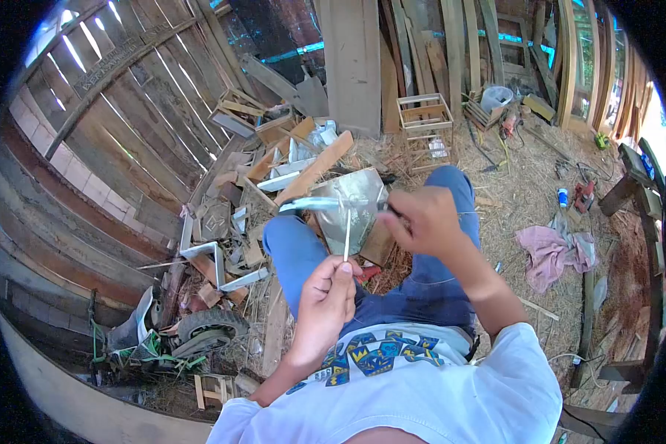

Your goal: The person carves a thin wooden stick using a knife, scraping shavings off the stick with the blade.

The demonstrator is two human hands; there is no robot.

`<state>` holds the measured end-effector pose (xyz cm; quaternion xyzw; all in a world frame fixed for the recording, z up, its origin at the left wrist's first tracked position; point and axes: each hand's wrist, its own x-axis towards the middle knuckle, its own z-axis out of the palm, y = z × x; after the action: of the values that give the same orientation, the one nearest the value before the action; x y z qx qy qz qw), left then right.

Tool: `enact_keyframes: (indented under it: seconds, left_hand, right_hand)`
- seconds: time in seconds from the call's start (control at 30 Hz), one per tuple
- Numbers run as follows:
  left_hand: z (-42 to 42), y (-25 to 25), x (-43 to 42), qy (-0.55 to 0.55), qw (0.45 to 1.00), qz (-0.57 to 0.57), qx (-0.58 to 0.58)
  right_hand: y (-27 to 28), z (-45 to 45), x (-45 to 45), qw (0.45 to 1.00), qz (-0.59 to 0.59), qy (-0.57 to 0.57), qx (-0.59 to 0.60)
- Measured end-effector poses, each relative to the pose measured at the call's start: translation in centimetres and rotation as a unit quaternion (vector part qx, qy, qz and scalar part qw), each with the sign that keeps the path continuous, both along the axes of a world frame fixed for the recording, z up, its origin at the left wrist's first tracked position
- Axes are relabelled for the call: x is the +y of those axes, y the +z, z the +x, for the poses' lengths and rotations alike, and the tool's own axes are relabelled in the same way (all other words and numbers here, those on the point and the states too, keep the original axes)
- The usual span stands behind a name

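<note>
Between my knees, my left hand pinches the lower end of a thin pale stick, which points up and away from me. My right hand is closed round the dark handle of a long blade. The blade reaches left across the upper part of the stick; whether they touch is not clear. Beneath them lies a grey metal-like plate, with a wooden block at its lower right.
Wood offcuts are heaped at the left, above a wheel. A small wooden frame stands ahead. To the right lie a pink cloth, a blue can and a red tool. Boards lean on the far wall.
</note>
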<state>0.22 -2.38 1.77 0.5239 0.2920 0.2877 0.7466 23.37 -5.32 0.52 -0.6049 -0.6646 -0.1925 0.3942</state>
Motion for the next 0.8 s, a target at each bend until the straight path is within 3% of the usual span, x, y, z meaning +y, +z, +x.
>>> enact_keyframes:
  seconds: [0.1, 0.17, 0.23, 0.3, 0.37, 0.43, 0.5, 0.63, 0.7, 0.77, 0.8]
  left_hand:
    - [-0.1, 0.1, -0.2, -0.003, 1.000, 0.003, 0.027]
    - [-0.3, 0.1, -0.1, -0.010, 1.000, -0.009, -0.017]
    - [-0.3, -0.1, -0.1, -0.010, 1.000, -0.002, -0.016]
    - [0.0, -0.2, -0.1, -0.003, 1.000, 0.000, 0.014]
    - [-0.1, -0.2, -0.1, -0.009, 1.000, 0.000, 0.009]
    - [-0.2, 0.1, -0.3, -0.011, 1.000, 0.002, -0.001]
    - [-0.4, -0.1, -0.1, -0.004, 1.000, -0.012, -0.005]
    - [-0.2, -0.3, -0.1, 0.007, 1.000, 0.005, 0.015]
    - [-0.3, -0.2, -0.1, 0.002, 1.000, -0.003, 0.008]
    - [-0.6, -0.1, -0.1, 0.005, 1.000, -0.004, -0.009]
    - [-0.7, -0.4, 0.1, 0.000, 1.000, -0.009, -0.017]
  right_hand:
    - [-0.2, -1.0, -0.2, 0.998, 0.005, 0.055, -0.030]
    - [-0.4, -0.5, 0.0, 0.997, 0.012, 0.069, -0.039]
    - [-0.2, 1.4, 0.8, 0.997, 0.003, -0.067, 0.047]
    - [0.0, 1.1, 0.4, 0.998, 0.004, -0.032, 0.048]
    - [0.0, -0.9, -0.1, 0.997, 0.000, 0.072, -0.033]
    - [-0.5, -1.2, 0.2, 0.996, 0.023, 0.080, -0.034]
    - [-1.2, 0.3, 1.1, 0.998, -0.016, -0.006, 0.057]
    - [-0.6, -0.2, 0.6, 0.999, -0.004, 0.010, 0.043]
    - [-0.1, -2.0, -0.1, 0.995, 0.010, 0.094, -0.043]
    - [-0.6, -0.6, 0.4, 0.997, 0.022, 0.076, -0.024]
    - [-0.5, 0.2, 0.7, 1.000, 0.001, 0.012, 0.021]
